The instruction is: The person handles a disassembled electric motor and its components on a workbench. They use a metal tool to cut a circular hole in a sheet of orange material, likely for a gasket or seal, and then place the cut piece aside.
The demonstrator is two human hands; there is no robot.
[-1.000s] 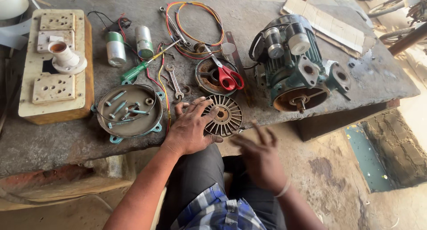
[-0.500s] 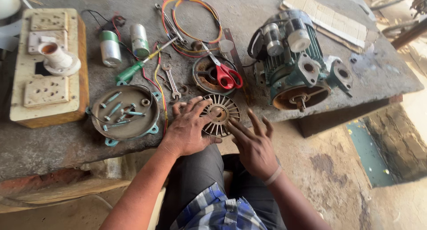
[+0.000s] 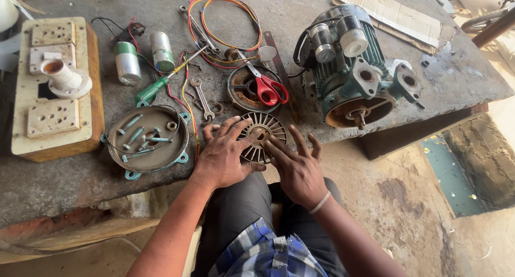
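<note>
A round metal fan wheel with radial blades (image 3: 263, 132) lies at the near edge of the stone slab (image 3: 300, 19). My left hand (image 3: 224, 154) rests flat on its left side, fingers spread. My right hand (image 3: 296, 167) touches its right side with outstretched fingers. Neither hand closes around it. Behind the fan stands a green electric motor (image 3: 351, 68) with its end cover off, shaft facing me.
Red-handled scissors (image 3: 268, 88) lie on a round rusty cover. To the left are a motor end cover holding several bolts (image 3: 147, 139), a wrench (image 3: 203, 99), a green screwdriver (image 3: 161, 84), two capacitors (image 3: 142, 58), coloured wires (image 3: 225, 25) and a socket board (image 3: 51, 84).
My right hand has come up from my lap to the fan wheel's right side. My left hand has stayed on the wheel.
</note>
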